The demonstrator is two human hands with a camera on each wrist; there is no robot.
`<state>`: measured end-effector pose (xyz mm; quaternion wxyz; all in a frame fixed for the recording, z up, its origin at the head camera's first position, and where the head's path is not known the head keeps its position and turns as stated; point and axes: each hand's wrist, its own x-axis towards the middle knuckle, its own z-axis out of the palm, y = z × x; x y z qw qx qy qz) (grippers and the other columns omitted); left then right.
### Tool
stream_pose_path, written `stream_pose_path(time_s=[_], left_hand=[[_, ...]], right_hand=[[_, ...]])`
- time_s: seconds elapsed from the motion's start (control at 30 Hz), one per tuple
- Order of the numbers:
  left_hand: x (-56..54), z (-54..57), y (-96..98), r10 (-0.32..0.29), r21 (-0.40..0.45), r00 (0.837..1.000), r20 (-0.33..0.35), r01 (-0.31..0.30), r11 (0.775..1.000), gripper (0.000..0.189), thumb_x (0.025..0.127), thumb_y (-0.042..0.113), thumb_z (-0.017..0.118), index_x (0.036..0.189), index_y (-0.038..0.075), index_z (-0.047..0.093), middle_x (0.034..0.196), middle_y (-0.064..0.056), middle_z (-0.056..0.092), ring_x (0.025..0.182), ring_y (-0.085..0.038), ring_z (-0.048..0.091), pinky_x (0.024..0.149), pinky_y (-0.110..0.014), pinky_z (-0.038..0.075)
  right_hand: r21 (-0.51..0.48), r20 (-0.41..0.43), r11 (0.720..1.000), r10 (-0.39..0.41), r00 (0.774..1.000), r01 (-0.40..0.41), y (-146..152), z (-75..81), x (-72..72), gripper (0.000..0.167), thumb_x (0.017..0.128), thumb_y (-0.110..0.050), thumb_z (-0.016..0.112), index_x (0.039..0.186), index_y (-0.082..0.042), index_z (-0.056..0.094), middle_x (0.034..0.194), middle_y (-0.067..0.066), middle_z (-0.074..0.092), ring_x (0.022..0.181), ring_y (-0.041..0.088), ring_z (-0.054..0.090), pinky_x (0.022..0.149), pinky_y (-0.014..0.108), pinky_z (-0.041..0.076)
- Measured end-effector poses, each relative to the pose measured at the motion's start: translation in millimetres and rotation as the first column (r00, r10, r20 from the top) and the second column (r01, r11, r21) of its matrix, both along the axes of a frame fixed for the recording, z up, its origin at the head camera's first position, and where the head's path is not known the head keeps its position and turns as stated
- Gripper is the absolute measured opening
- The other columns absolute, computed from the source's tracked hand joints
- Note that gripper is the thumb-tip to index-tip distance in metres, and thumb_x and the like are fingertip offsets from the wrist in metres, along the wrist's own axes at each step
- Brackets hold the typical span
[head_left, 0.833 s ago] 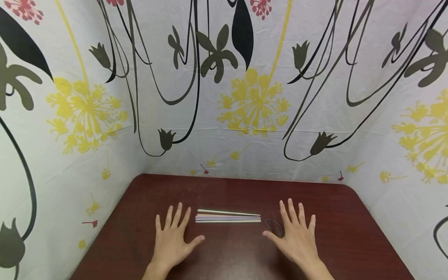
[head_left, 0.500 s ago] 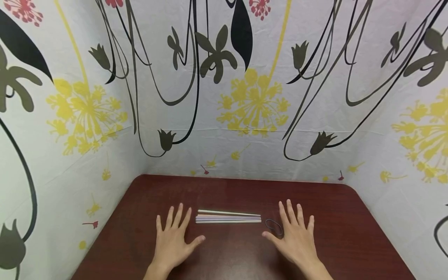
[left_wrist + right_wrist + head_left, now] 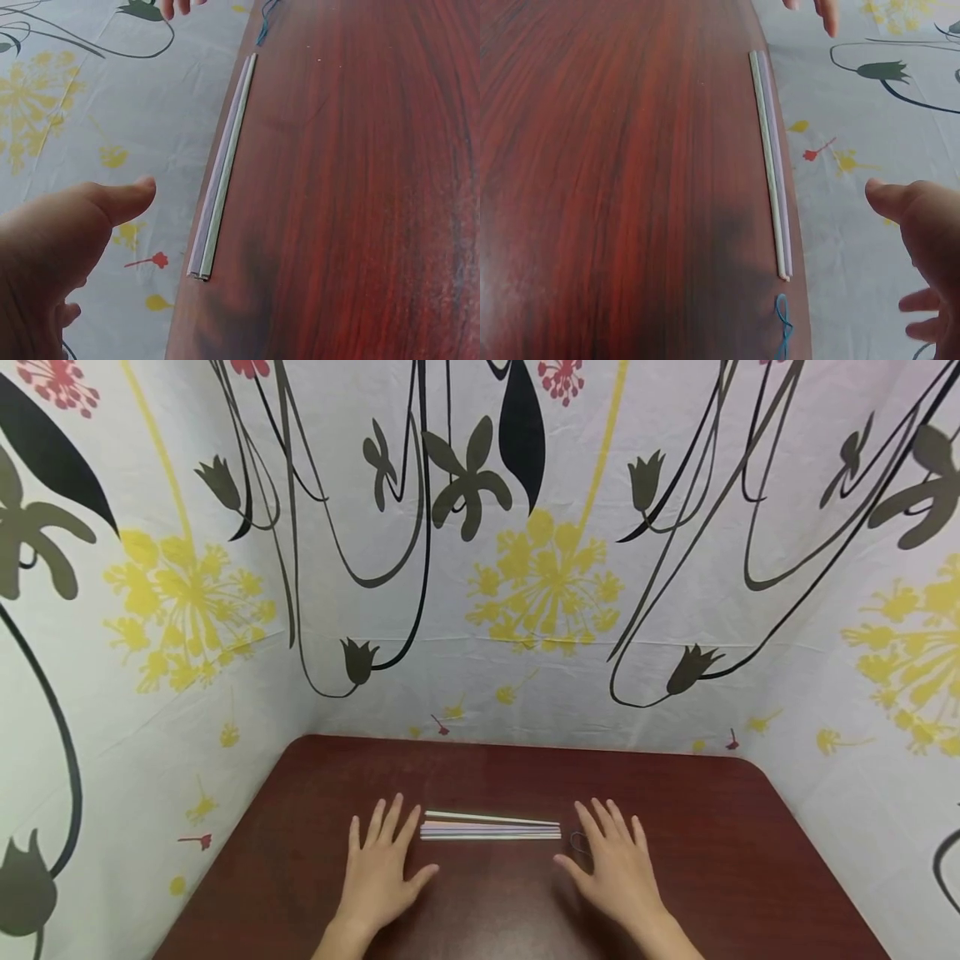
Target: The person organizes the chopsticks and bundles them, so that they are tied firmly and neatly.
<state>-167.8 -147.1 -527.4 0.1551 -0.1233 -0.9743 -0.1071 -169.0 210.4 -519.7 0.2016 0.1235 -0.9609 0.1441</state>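
Observation:
Several long, thin, straw-like sticks [image 3: 491, 832] in pale pastel colours lie side by side on the table, the farthest one slightly angled from the others. To their left, my left hand [image 3: 378, 872] hovers with fingers spread and nothing in it. My right hand [image 3: 618, 868] is held palm down past their right ends, also with fingers spread. It partly hides a thin loop of band or cord [image 3: 579, 842], which looks blue and twisted in the right wrist view. The left wrist view shows my left thumb [image 3: 127, 201] apart from the sticks [image 3: 225, 172].
The dark red-brown wooden table [image 3: 480, 777] has rounded far corners. White cloth [image 3: 450, 610] with yellow, black and red plant prints hangs behind it and along both sides.
Both hands have shifted inward toward the sticks, the right one more. Its fingers have come closer together and now overlap the loop. The sticks and loop have stayed in place.

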Motion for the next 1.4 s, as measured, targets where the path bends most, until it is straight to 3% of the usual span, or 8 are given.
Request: stream_pose_path(time_s=[0.27,0.67,0.93,1.13,1.4], left_hand=[[-8.7,-7.0,5.2,-0.036,-0.006,0.999,-0.034,0.036,0.999,0.080,0.084,0.052,0.075,0.151,0.018,0.049,0.159,-0.014,0.037,0.148,-0.039,0.029,0.114,-0.068,0.016],[-21.0,-20.4,19.7,-0.086,0.013,0.996,-0.022,0.086,0.996,0.069,0.087,0.038,0.077,0.147,0.014,0.053,0.157,-0.016,0.040,0.148,-0.039,0.030,0.114,-0.067,0.019],[-28.3,-28.6,27.4,-0.093,-0.021,0.996,0.015,0.093,0.995,0.065,0.092,0.038,0.071,0.148,0.013,0.051,0.156,-0.017,0.041,0.147,-0.039,0.032,0.116,-0.061,0.023],[-31.3,-29.6,30.3,-0.092,-0.031,0.995,0.035,0.093,0.995,0.063,0.093,0.039,0.069,0.148,0.014,0.051,0.156,-0.017,0.042,0.146,-0.039,0.033,0.113,-0.059,0.029],[-38.4,-34.6,33.9,-0.106,-0.031,0.994,0.032,0.107,0.994,0.058,0.095,0.035,0.067,0.147,0.013,0.052,0.153,-0.017,0.045,0.144,-0.040,0.037,0.112,-0.059,0.032]], right_hand=[[0.033,-0.093,0.996,0.080,0.992,-0.078,-17,-8.3,-11.8,0.075,0.081,-0.043,0.081,0.143,-0.010,0.055,0.142,0.020,0.056,0.138,0.041,0.044,0.109,0.066,0.027],[0.141,-0.065,0.980,0.150,0.987,-0.140,-49,-28.6,-25.6,0.063,0.086,-0.027,0.077,0.143,-0.010,0.056,0.142,0.021,0.055,0.137,0.042,0.047,0.109,0.064,0.033],[0.130,-0.087,0.979,0.169,0.982,-0.157,-57,-36.5,-31.7,0.060,0.086,-0.024,0.077,0.141,-0.008,0.056,0.139,0.023,0.057,0.133,0.042,0.050,0.107,0.062,0.037],[0.137,-0.061,0.978,0.168,0.984,-0.159,-59,-42.3,-35.2,0.060,0.087,-0.025,0.076,0.141,-0.008,0.056,0.139,0.023,0.057,0.133,0.042,0.050,0.107,0.061,0.037],[0.151,0.052,0.973,0.169,0.984,-0.175,-65,-44.5,-39.1,0.056,0.093,-0.025,0.070,0.144,-0.009,0.054,0.142,0.023,0.054,0.137,0.041,0.047,0.111,0.057,0.034]])
